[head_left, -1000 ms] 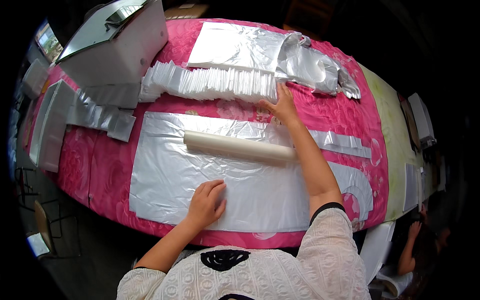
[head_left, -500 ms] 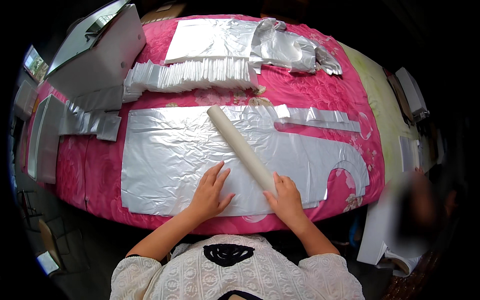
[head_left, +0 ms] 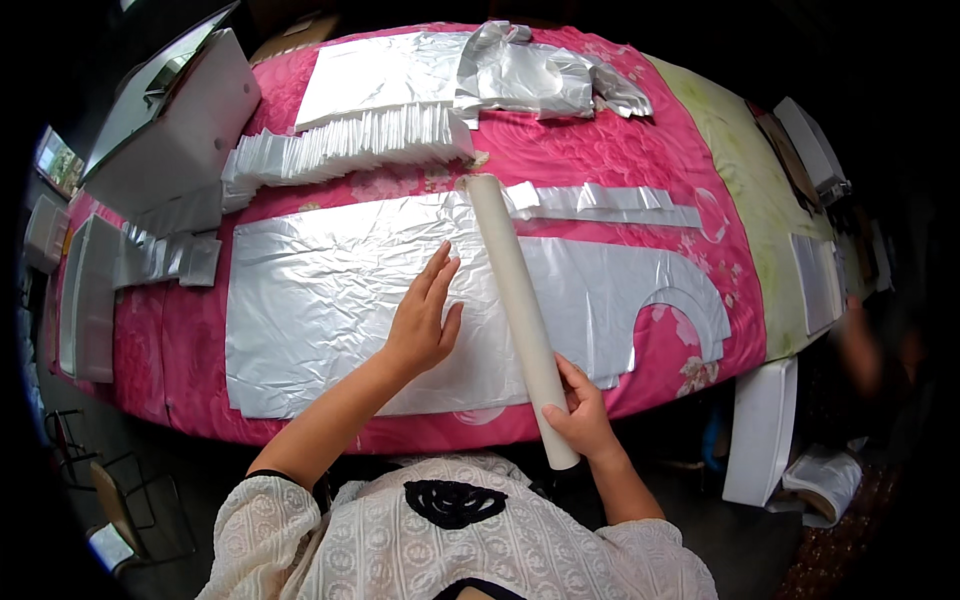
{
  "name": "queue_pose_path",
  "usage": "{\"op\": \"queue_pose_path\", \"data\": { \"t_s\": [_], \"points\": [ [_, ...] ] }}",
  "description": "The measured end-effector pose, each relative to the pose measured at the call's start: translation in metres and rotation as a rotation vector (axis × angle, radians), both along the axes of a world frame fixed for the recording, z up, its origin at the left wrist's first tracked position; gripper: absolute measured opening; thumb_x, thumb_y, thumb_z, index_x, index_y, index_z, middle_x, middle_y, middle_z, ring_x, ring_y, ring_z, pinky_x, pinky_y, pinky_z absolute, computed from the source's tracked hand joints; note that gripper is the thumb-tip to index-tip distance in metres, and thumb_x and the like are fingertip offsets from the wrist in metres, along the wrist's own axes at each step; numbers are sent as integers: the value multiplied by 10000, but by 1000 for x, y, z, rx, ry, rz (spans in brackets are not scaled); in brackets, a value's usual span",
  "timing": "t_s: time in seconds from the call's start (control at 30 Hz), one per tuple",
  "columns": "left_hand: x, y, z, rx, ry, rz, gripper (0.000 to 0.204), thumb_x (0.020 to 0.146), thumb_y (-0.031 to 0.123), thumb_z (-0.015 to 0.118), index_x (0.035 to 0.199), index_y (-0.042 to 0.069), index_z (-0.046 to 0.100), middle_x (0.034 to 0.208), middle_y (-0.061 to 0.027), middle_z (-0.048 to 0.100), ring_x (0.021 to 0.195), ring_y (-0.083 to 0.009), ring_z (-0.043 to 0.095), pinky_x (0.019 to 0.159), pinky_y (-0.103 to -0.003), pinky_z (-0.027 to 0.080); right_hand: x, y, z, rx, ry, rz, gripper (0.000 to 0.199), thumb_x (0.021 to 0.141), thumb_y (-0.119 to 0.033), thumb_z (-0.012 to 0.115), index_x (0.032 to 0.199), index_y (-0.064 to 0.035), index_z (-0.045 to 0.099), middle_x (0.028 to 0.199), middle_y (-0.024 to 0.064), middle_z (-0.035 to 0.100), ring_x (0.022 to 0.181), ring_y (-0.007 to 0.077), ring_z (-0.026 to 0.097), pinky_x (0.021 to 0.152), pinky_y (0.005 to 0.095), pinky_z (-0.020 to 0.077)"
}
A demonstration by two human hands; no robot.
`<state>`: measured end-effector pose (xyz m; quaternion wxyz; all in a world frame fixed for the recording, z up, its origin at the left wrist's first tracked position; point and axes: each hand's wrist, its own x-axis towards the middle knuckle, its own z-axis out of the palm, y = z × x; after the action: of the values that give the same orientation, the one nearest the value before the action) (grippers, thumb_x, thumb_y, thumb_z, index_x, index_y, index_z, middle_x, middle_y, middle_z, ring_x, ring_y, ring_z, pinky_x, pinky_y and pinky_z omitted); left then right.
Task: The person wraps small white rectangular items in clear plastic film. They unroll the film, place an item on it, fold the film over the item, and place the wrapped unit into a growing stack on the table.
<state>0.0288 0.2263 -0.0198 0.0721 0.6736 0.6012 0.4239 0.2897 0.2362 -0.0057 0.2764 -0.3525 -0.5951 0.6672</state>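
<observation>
My right hand (head_left: 582, 408) is wrapped round the near part of a long off-white tube (head_left: 519, 315), whose lower end sticks out past the table's front edge. The tube slants away from me across a stack of thin silvery plastic sheets (head_left: 320, 310). These sheets look like flat aprons, with a curved neck cutout at the right and long strips at the far right. My left hand (head_left: 425, 318) is over the sheets, left of the tube and apart from it. Its fingers are stretched out and it holds nothing.
Beyond the sheets runs a long row of folded silvery packets (head_left: 350, 145); more silvery plastic (head_left: 385, 75) lies behind it. At the left are a large white box (head_left: 175, 125) and a white bin (head_left: 90, 300). A pink flowered cloth (head_left: 600, 155) covers the table. Someone's blurred arm (head_left: 858, 350) shows at right.
My right hand has drawn the tube toward me and turned it steeper, its near end now past the table edge. My left hand has risen away from the sheets' near side.
</observation>
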Motion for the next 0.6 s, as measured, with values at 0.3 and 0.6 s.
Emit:
{"op": "queue_pose_path", "data": {
  "t_s": [0.3, 0.6],
  "points": [
    [-1, 86, -26, -443, 536, 47, 708, 890, 488, 402, 1358, -33, 302, 1443, -186, 262, 1357, -304, 208, 1107, -435, 146, 52, 7, 8, -24, 137, -273, 665, 762, -72, 544, 1352, 96, 286, 1246, 123, 472, 1127, 166, 478, 977, 286, 355],
    [-132, -73, -12, -526, 610, 152, 737, 825, 421, 516, 1372, -19, 291, 1447, -173, 265, 1364, -289, 203, 1109, -463, 89, 52, 4, -2, 1, 128, -278, 657, 770, -65, 556, 1345, 105, 288, 1254, 130, 468, 1140, 175, 475, 980, 288, 358]
  ]
}}
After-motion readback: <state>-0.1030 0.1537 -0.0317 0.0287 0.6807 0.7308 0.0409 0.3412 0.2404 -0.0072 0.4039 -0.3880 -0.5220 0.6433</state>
